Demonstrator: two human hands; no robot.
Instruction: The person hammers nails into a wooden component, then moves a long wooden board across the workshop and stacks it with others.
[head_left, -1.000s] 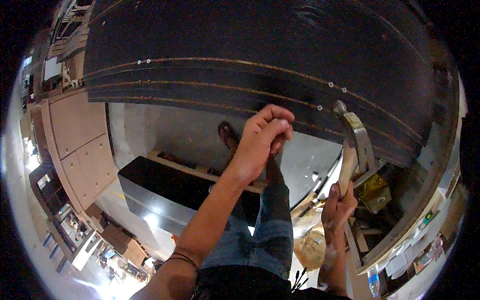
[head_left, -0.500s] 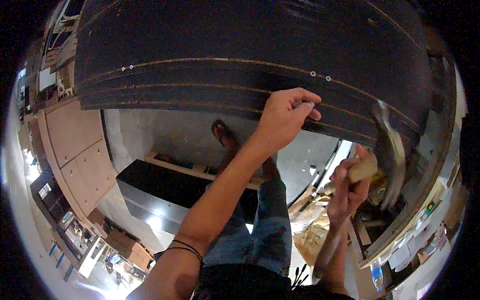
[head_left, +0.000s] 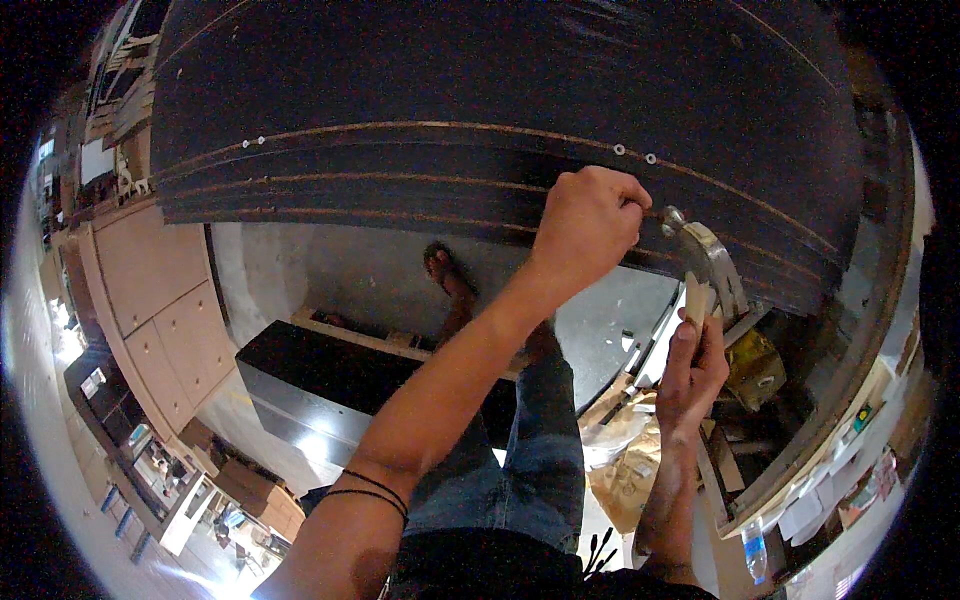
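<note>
Dark panels [head_left: 420,80] with brown edges lie in a stack before me. My left hand [head_left: 592,220] is over their near edges, its thumb and forefinger pinched together. What it pinches is too small and too hidden to name. My right hand [head_left: 692,372] grips the pale wooden handle of a claw hammer [head_left: 712,258]. The shiny striking face is close to my left fingertips, just to their right. Beyond that hand, two small white round fittings [head_left: 634,154] sit along a brown panel edge. Another white pair [head_left: 254,143] is on the same edge at far left.
Under the panels stands a low black bench [head_left: 310,355]. A tan cabinet [head_left: 160,300] is at left. On the right, a yellow container [head_left: 755,370] and brown paper [head_left: 628,480] lie near a wood-edged surface with a water bottle [head_left: 754,555].
The hammer has swung from the right toward my left fingertips and is no longer blurred. My left hand has shifted slightly right and turned, hiding the small pale piece seen in it before.
</note>
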